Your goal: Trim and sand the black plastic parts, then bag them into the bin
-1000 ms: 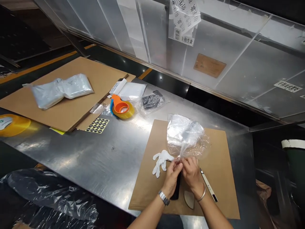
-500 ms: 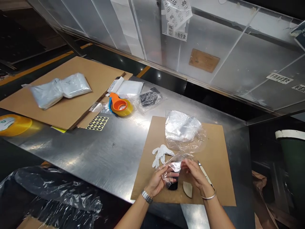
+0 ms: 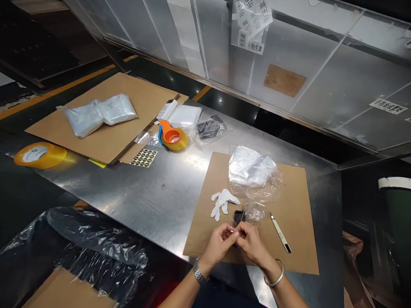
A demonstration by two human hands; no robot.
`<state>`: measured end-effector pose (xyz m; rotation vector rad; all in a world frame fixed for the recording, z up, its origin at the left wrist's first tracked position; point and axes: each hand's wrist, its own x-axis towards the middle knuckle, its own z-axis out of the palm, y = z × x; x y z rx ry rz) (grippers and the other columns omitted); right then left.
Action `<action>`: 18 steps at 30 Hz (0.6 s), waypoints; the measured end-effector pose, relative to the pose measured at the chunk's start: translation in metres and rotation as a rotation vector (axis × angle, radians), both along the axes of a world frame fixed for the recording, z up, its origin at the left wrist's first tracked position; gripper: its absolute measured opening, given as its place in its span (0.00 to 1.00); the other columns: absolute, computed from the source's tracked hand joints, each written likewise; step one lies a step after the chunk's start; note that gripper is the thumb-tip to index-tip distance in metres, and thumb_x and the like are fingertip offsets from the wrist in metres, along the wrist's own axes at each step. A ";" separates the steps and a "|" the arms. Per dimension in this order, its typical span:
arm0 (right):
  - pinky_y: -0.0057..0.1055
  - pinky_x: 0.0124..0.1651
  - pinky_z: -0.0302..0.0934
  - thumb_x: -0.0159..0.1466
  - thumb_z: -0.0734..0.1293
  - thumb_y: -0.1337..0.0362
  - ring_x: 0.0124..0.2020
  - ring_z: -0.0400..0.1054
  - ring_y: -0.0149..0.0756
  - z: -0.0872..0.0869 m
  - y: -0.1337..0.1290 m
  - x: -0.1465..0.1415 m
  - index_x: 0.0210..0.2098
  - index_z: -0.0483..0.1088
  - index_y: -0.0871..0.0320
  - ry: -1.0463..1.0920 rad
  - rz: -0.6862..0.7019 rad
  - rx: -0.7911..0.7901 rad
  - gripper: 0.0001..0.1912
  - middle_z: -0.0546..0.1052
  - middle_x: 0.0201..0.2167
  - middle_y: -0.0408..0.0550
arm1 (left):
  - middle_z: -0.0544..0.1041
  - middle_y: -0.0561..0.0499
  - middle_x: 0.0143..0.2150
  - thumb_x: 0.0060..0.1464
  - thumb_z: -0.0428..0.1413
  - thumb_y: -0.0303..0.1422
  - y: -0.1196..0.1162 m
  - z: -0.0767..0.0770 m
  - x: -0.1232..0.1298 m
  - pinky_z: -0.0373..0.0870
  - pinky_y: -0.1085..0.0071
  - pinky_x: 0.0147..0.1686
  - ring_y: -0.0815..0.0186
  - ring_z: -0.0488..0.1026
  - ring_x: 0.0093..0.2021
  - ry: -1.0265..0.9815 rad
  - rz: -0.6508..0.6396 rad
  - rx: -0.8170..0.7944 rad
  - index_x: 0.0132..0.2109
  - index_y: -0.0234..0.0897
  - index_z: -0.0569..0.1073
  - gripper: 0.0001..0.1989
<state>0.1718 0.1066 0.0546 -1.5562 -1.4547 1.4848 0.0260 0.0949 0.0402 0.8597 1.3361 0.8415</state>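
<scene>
Closely paired at the frame's lower centre, the left hand (image 3: 217, 244) and right hand (image 3: 252, 244) curl inward, fingertips pinching clear film (image 3: 236, 223) beside a dark slab (image 3: 239, 216) they partly hide on a cardboard sheet (image 3: 298, 205). The film looks light, limp and slippery, best taken by an edge; the slab seems stiff and smooth, suited to a grip at its sides. Counted from the left: one tape roll (image 3: 40, 155) near the left edge, two plastic-wrapped packs (image 3: 85, 117) at upper left, one sticker sheet (image 3: 144, 158), one tape dispenser (image 3: 170, 134) left of centre, one bagged black item (image 3: 212, 128) at upper centre, apparently one white glove (image 3: 224, 201) above the left hand, one clear plastic bundle (image 3: 252, 167) right of centre, one crumpled plastic piece (image 3: 255, 211) just right of the slab, and one pen-shaped blade (image 3: 280, 234), marked A26, toward the lower right.
</scene>
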 end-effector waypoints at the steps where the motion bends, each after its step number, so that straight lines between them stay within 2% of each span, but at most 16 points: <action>1: 0.23 0.26 0.49 0.53 0.68 0.60 0.23 0.56 0.26 0.000 -0.001 -0.002 0.20 0.64 0.59 -0.014 0.006 0.020 0.12 0.64 0.18 0.38 | 0.70 0.53 0.21 0.46 0.57 0.44 -0.001 0.000 0.000 0.65 0.72 0.25 0.68 0.67 0.23 0.038 -0.011 0.019 0.25 0.34 0.70 0.16; 3: 0.23 0.26 0.50 0.56 0.65 0.59 0.22 0.55 0.26 -0.001 -0.001 -0.002 0.22 0.64 0.59 -0.049 -0.014 0.053 0.12 0.63 0.18 0.38 | 0.67 0.54 0.18 0.53 0.50 0.43 -0.002 -0.002 -0.002 0.63 0.73 0.23 0.69 0.65 0.21 0.154 0.014 0.062 0.22 0.35 0.67 0.18; 5: 0.23 0.25 0.50 0.60 0.61 0.59 0.21 0.54 0.26 -0.002 0.001 -0.001 0.24 0.63 0.59 -0.103 -0.051 0.087 0.12 0.62 0.19 0.38 | 0.66 0.54 0.19 0.55 0.48 0.40 -0.004 -0.005 -0.007 0.62 0.72 0.23 0.68 0.64 0.21 0.300 0.051 0.118 0.23 0.35 0.67 0.17; 7: 0.24 0.28 0.52 0.61 0.60 0.59 0.24 0.56 0.28 -0.002 0.002 -0.001 0.25 0.63 0.58 -0.165 -0.045 0.133 0.12 0.63 0.20 0.40 | 0.70 0.50 0.26 0.54 0.49 0.38 -0.007 -0.007 -0.010 0.64 0.69 0.29 0.64 0.68 0.28 0.450 0.076 0.202 0.30 0.35 0.70 0.12; 9: 0.26 0.32 0.54 0.60 0.62 0.60 0.28 0.59 0.31 -0.002 0.002 -0.004 0.23 0.64 0.58 -0.217 0.024 0.177 0.11 0.66 0.23 0.42 | 0.72 0.46 0.35 0.53 0.51 0.35 -0.010 -0.010 -0.012 0.64 0.65 0.37 0.60 0.68 0.37 0.572 0.065 0.309 0.38 0.36 0.72 0.10; 11: 0.27 0.37 0.55 0.59 0.63 0.60 0.32 0.62 0.33 -0.004 0.000 -0.007 0.23 0.65 0.57 -0.269 0.100 0.202 0.11 0.69 0.25 0.43 | 0.72 0.47 0.35 0.53 0.50 0.33 -0.009 -0.015 -0.015 0.63 0.64 0.39 0.61 0.67 0.37 0.650 0.006 0.413 0.40 0.39 0.74 0.10; 13: 0.27 0.38 0.57 0.60 0.63 0.59 0.33 0.65 0.33 -0.009 -0.006 -0.009 0.29 0.68 0.56 -0.352 0.118 0.197 0.08 0.72 0.28 0.44 | 0.71 0.49 0.30 0.54 0.50 0.31 -0.006 -0.024 -0.020 0.64 0.67 0.37 0.63 0.67 0.33 0.713 -0.056 0.484 0.37 0.41 0.75 0.09; 15: 0.28 0.36 0.59 0.62 0.60 0.59 0.33 0.67 0.34 -0.018 -0.017 -0.009 0.38 0.68 0.57 -0.485 0.071 0.157 0.10 0.73 0.32 0.48 | 0.69 0.49 0.29 0.55 0.48 0.29 -0.001 -0.035 -0.028 0.64 0.68 0.35 0.64 0.66 0.31 0.794 -0.059 0.518 0.38 0.40 0.75 0.11; 16: 0.29 0.34 0.59 0.64 0.58 0.59 0.32 0.68 0.35 -0.024 -0.023 -0.010 0.41 0.67 0.59 -0.565 0.039 0.125 0.12 0.74 0.32 0.51 | 0.69 0.48 0.29 0.56 0.47 0.29 0.001 -0.041 -0.033 0.64 0.67 0.35 0.63 0.66 0.31 0.842 -0.042 0.523 0.39 0.38 0.75 0.12; 18: 0.31 0.30 0.59 0.65 0.57 0.61 0.28 0.69 0.39 -0.037 -0.037 -0.013 0.40 0.68 0.65 -0.727 -0.009 0.052 0.14 0.74 0.27 0.55 | 0.67 0.47 0.30 0.57 0.46 0.29 0.002 -0.051 -0.041 0.65 0.66 0.35 0.61 0.66 0.33 0.930 -0.003 0.524 0.41 0.35 0.74 0.12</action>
